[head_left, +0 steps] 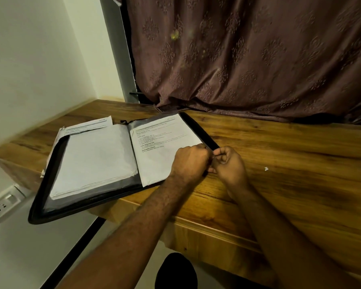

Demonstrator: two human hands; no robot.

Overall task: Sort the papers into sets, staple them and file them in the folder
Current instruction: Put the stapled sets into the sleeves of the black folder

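Observation:
A black zip folder (42,207) lies open on the wooden desk (290,163), its near left corner hanging over the desk's edge. A stack of blank white sheets (94,159) fills its left half. A printed page (158,140) lies on its right half. My left hand (189,161) is curled into a fist over the page's right edge and the folder's rim. My right hand (230,165) is right beside it and pinches a small thin item (215,155) at that rim. What the item is cannot be made out.
More printed sheets (88,125) stick out from under the folder's far left corner. A tiny paper scrap (266,168) lies on the desk to the right. A brown curtain (248,59) hangs behind the desk. A wall socket (2,205) sits low on the left.

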